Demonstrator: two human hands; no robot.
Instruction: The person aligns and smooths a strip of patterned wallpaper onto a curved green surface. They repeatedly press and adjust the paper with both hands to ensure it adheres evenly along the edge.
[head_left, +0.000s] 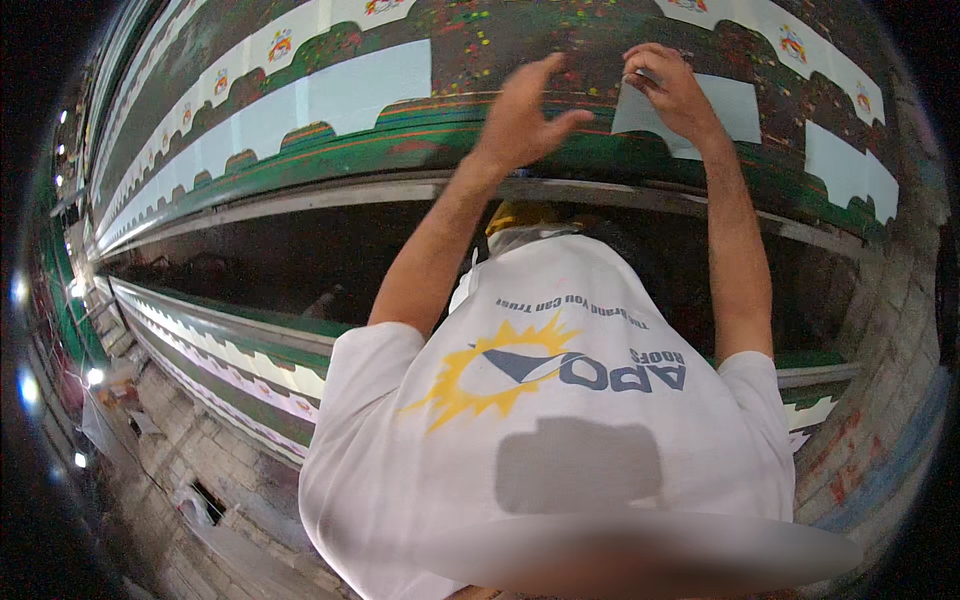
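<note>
My left hand [530, 115] hovers over the near edge of a long dark green table [420, 130], fingers spread and thumb apart, holding nothing. To its right, my right hand [670, 88] is closed, its thumb and fingers pinched at the upper left corner of a pale flat piece [735, 108]. That piece lies partly under the hand, and its lower edge is curved. Whether it is cloth or paper I cannot tell. Left of my left hand lies a row of similar blank pale pieces [365, 85] with notched lower edges.
Farther back lie white pieces [285, 45] with small colourful prints. Another blank piece [850, 170] lies at the right. Paint specks cover the tabletop. A dark gap [260, 250] separates this table from a second table with pieces [230, 360] behind me. Brick paving [240, 520] shows at lower left.
</note>
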